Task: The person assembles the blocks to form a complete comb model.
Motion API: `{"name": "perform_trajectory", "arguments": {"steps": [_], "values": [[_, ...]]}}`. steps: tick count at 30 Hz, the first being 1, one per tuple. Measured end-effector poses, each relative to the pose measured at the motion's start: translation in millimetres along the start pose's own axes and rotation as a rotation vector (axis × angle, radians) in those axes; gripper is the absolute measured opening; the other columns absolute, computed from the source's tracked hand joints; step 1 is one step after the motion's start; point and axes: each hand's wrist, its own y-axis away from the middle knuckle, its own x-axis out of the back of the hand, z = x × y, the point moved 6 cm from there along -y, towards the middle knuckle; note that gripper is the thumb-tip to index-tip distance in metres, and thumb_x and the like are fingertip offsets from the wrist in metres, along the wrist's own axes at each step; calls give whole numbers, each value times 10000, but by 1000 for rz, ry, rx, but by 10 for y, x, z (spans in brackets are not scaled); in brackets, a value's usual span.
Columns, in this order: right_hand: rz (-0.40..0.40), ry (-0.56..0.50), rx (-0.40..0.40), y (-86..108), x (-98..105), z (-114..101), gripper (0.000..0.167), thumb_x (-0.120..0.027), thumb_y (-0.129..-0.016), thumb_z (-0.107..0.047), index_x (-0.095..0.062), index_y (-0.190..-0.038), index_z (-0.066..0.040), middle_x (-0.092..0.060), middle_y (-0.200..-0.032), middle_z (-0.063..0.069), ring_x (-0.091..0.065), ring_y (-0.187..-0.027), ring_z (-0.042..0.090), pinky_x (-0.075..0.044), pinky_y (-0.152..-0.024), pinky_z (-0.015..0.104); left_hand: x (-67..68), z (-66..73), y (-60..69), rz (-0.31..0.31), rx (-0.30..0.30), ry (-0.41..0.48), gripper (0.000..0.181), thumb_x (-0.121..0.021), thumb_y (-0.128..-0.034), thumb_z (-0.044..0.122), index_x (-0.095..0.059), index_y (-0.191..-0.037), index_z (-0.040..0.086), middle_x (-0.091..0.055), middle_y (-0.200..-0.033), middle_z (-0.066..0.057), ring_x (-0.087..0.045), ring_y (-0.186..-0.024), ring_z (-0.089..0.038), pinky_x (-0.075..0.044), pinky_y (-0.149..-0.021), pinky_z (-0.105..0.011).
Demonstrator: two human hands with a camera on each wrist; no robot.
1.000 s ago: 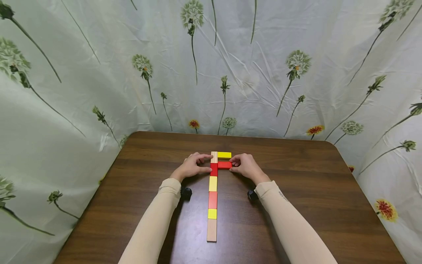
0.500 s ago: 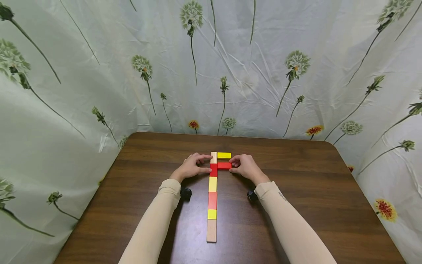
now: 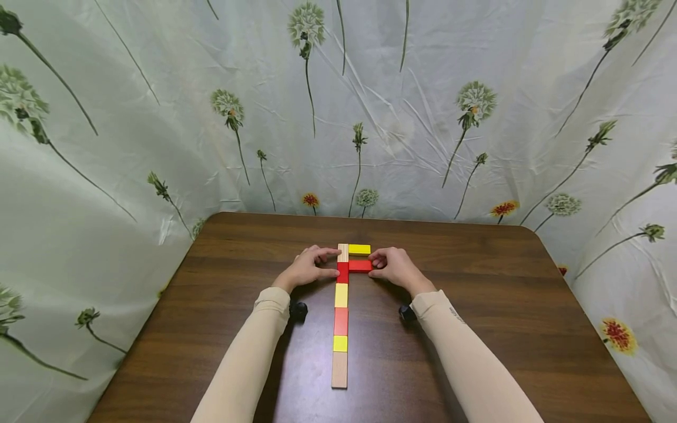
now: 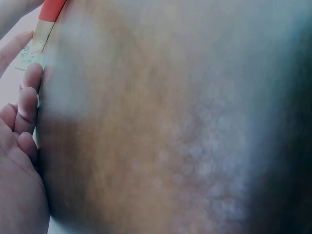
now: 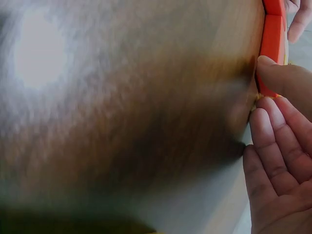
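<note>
In the head view, a column of flat wooden blocks runs up the table: a plain wood block at the far end, a red block below it, then several more. My left hand steadies the column from the left, index fingertip at the plain block and thumb at the red one. A second red block juts rightward from the column. Its outer end sits between the thumb and index finger of my right hand; the right wrist view shows the thumb against its side. A yellow block lies parallel beyond it.
Nearer me the column continues with a pale yellow block, a light red block, a small yellow block and a long plain block. Behind the brown table hangs a flower-print curtain.
My right wrist has shifted very slightly to the right. The left hand and the blocks look unchanged, apart from a slight drift of the head view.
</note>
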Motion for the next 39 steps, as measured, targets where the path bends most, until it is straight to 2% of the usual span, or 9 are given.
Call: {"name": "perform_trajectory", "arguments": {"steps": [10, 15, 21, 26, 31, 36, 39], "values": [[-46, 21, -60, 65, 207, 161, 342, -870, -922, -186, -763, -1200, -17, -757, -1078, 99, -678, -955, 182, -591, -944, 369, 3, 25, -22, 6, -29, 0, 595, -841, -934, 407, -653, -1490, 314, -613, -1191, -72, -524, -1097, -229, -397, -960, -441], [-57, 41, -79, 115, 343, 268, 319, -860, -931, -183, -768, -1184, -12, -765, -1064, 97, -684, -938, 168, -585, -934, 366, 6, 30, -33, 6, -22, 3, 597, -839, -935, 409, -649, -1494, 316, -614, -1203, -76, -526, -1111, -238, -401, -960, -452], [-67, 59, -71, 197, 477, 373, 340, -855, -936, -189, -768, -1202, 5, -774, -1070, 106, -686, -938, 162, -587, -934, 371, 7, 44, -25, 4, -11, 17, 608, -839, -932, 416, -644, -1500, 324, -612, -1215, -84, -521, -1124, -254, -396, -960, -452], [-68, 75, -72, 251, 560, 446, 368, -864, -928, -201, -767, -1212, 11, -780, -1077, 107, -688, -940, 154, -588, -936, 375, 19, 48, -30, 5, -28, 6, 610, -834, -935, 410, -641, -1504, 306, -608, -1201, -80, -520, -1115, -253, -392, -950, -442], [-90, 56, -61, 310, 578, 493, 386, -863, -929, -207, -758, -1227, 14, -779, -1094, 117, -686, -945, 159, -583, -925, 369, 44, 13, -6, 16, -18, -6, 598, -837, -934, 394, -650, -1494, 300, -607, -1188, -79, -520, -1111, -255, -390, -960, -466], [-114, 57, -43, 444, 585, 554, 416, -871, -919, -199, -745, -1244, 28, -773, -1105, 126, -688, -957, 164, -589, -918, 367, 6, -20, 10, -5, 9, 6, 610, -833, -933, 435, -637, -1504, 340, -601, -1202, -66, -508, -1122, -243, -395, -955, -445], [-111, 59, -36, 512, 601, 586, 425, -873, -916, -196, -741, -1248, 33, -769, -1106, 126, -688, -962, 169, -589, -916, 371, 5, -3, 17, 2, -1, 13, 608, -834, -933, 430, -643, -1501, 323, -606, -1195, -73, -512, -1115, -247, -399, -935, -439]]}}
